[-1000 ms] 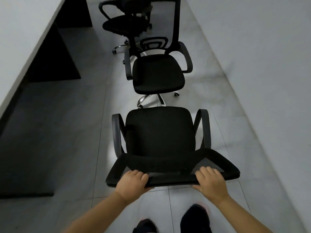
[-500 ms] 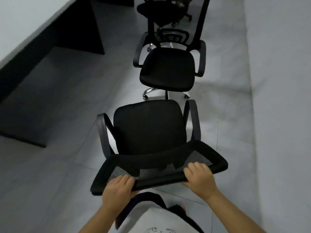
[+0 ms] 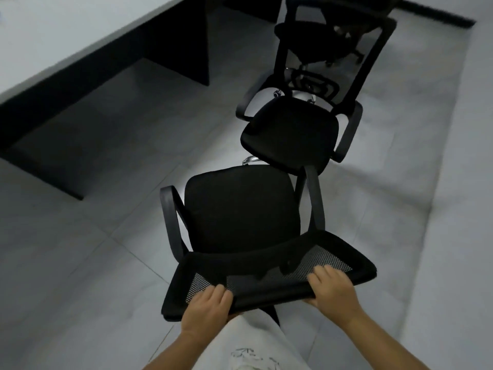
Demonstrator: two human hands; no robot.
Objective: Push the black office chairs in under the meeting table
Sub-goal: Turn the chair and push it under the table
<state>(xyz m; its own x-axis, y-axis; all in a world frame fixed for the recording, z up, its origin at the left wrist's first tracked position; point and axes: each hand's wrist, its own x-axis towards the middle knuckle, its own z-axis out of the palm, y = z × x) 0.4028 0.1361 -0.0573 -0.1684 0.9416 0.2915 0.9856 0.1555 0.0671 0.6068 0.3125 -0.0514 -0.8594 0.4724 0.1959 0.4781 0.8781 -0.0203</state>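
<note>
Both hands grip the top edge of the near black chair's backrest (image 3: 269, 273), the left hand (image 3: 206, 307) toward its left end, the right hand (image 3: 333, 289) toward its right. This chair stands on the tiled floor (image 3: 106, 249), right of the grey surface (image 3: 66, 36). A second black chair (image 3: 290, 134) stands just beyond it, a third (image 3: 314, 41) farther off.

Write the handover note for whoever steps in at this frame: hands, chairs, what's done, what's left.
Left hand: shut on the top edge of the nearest chair's backrest, left side.
Right hand: shut on the same edge, right side.
Nearest chair: out on the open floor, angled toward the meeting table, not under it.
Second chair: just beyond the first, standing in the aisle.
Third chair: farther back, partly seen through the second chair's back.
Done: no chair visibly tucked in.
Left: push the held chair under the table, then the other two.
</note>
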